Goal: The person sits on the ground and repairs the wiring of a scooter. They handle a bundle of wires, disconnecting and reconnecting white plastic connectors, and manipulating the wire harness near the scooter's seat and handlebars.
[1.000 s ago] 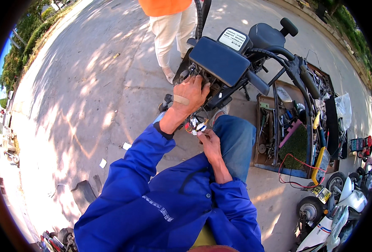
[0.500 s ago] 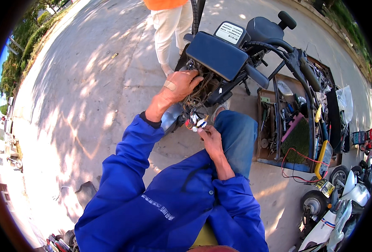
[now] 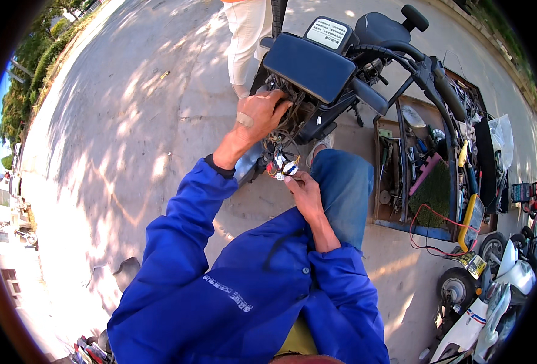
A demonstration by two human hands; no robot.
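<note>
An electric bike with a dark rectangular panel (image 3: 308, 70) stands in front of me, its tangled wiring (image 3: 300, 115) exposed below that panel. My left hand (image 3: 259, 118), with a bandage on its back, reaches into the upper wiring, fingers curled, their hold partly hidden. Lower down, my right hand (image 3: 302, 191) pinches a cluster of white plug connectors (image 3: 283, 167) with red and yellow wires. My knee in jeans is just to the right of that hand.
A person's white-trousered legs (image 3: 241, 36) are beyond the bike. An open metal tool box (image 3: 402, 185) with tools and a yellow meter (image 3: 471, 221) lies at right. Dismantled scooters (image 3: 474, 315) stand at lower right. Sunlit pavement (image 3: 110, 151) spreads left toward a hedge.
My left hand has shifted slightly left and up, deeper along the wiring below the panel. My right hand keeps its pinch on the connectors. The whole view has shifted slightly.
</note>
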